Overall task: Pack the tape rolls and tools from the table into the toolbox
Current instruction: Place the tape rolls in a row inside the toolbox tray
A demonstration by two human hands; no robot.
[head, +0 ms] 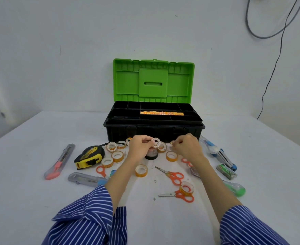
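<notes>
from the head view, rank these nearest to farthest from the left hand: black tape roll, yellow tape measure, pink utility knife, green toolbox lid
From the left hand:
1. Black tape roll, on the table just right of the hand and partly under it.
2. Yellow tape measure, on the table to the left.
3. Pink utility knife, farther left, near the table edge.
4. Green toolbox lid, upright at the back.

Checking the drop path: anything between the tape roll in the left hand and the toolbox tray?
Nothing visible. The left hand holds a tape roll just in front of the toolbox. The lid stands open and the tray compartments lie uncovered; one long slot already holds a row of rolls.
</notes>
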